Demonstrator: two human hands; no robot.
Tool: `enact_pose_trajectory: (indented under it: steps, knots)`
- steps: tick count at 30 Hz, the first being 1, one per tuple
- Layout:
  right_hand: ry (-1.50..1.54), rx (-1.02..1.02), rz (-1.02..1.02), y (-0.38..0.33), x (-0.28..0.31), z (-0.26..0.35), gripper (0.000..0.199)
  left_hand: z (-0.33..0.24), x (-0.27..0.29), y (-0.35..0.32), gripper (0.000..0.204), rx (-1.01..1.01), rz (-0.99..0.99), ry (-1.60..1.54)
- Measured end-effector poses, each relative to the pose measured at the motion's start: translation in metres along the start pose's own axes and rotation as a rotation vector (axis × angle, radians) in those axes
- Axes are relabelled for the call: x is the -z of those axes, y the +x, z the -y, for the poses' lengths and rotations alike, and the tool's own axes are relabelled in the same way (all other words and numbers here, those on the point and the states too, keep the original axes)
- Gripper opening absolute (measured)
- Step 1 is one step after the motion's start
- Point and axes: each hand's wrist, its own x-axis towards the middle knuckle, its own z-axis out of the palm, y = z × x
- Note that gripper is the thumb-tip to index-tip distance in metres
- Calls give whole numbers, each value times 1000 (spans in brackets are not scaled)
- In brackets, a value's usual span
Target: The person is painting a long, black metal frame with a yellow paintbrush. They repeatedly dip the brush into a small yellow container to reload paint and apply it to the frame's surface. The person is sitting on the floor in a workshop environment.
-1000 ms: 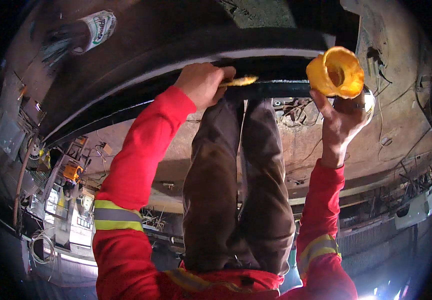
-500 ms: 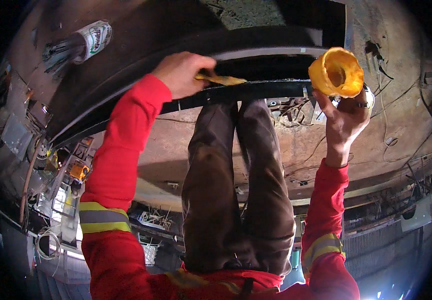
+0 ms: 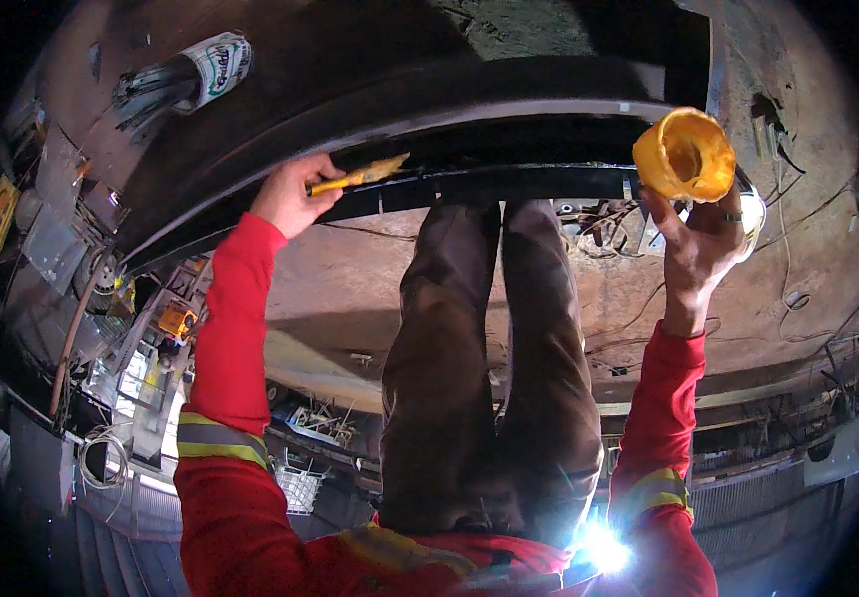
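Yellow-handled brush (image 3: 360, 177) in the left hand (image 3: 297, 194) is held over the long dark beam (image 3: 539, 186), toward the beam's left end, its thumb and fingers closed on the handle and its ragged, yellowish bristles pointing right along the beam; whether the tip touches the beam, I cannot tell. Over the same beam, well to the right, the right hand (image 3: 700, 239) has its thumb and fingers clamped on the lower part of a yellow cup (image 3: 653, 164), whose rough, coated mouth is turned toward the viewer. Just beside that hand, at the beam's right, part of a round white object (image 3: 754, 214) shows. Dark trouser legs (image 3: 449, 368) reach up to the beam's near side, and right of them, close to the beam, metal scraps (image 3: 604, 224) lie on the brown floor (image 3: 539, 298). Beyond the beam, on its far left, is a white container (image 3: 222, 66) with a bundle of thin dark rods (image 3: 156, 95) sticking out. Well to the near side of the beam's left end sits a yellow machine (image 3: 178, 318).
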Motion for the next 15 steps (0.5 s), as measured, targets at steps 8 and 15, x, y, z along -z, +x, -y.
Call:
enact_pose_trajectory:
  steps: [8, 15]
  knots:
    - [18, -10, 54, -2, -5, 1, 64, -5, 4, -11, 14, -60, 18, -176]
    - [8, -30, 42, -4, -7, 1, 66, -47, -42, 40, 20, -118, -83, 368]
